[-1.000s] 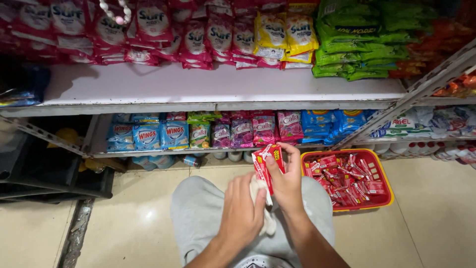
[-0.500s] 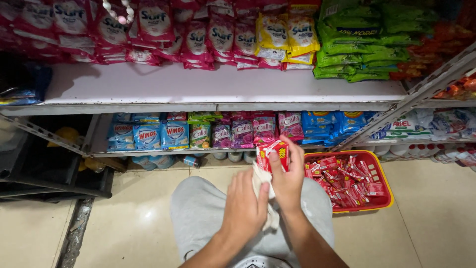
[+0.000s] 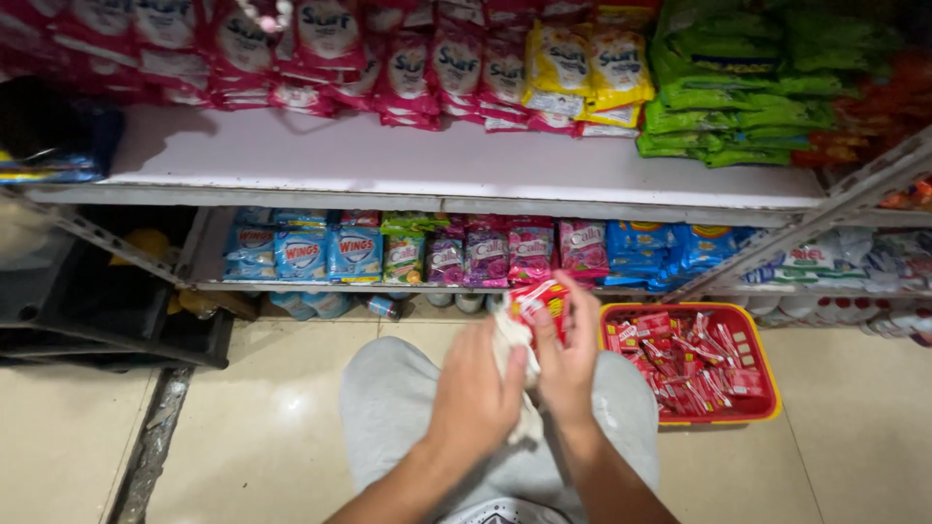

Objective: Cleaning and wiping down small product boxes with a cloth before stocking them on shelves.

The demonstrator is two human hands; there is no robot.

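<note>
- Head view, hands: left hand (image 3: 476, 393) is closed on a white cloth (image 3: 513, 344), which is bunched in the palm with a tail hanging toward the lap. Right hand (image 3: 568, 354) grips a red packet (image 3: 540, 299), fingers curled over its right edge.
- Head view, contact: cloth and packet touch; the cloth is pressed against the packet's lower left side. Both are held above the knees, just in front of the lower shelf (image 3: 437, 287).
- Head view, surroundings: a red basket (image 3: 772, 374) full of similar red packets sits on the tiled floor (image 3: 262, 417), just right of the right hand. Rows of sachets (image 3: 466, 254) line the lower shelf; hanging pouches (image 3: 408, 58) crowd the upper shelf.
- Risk 1: the packet is held mostly by its edge; a firm rub from the cloth could push it out of the fingers, so it would drop to the floor or lap.
- Risk 2: hard squeezing could crease or burst the thin wrapper.
- Risk 3: the right elbow is near the basket; a wide swing could knock it.
- Hedge: the packet's far face is hidden, so whether it is dirty or damaged I cannot tell.
</note>
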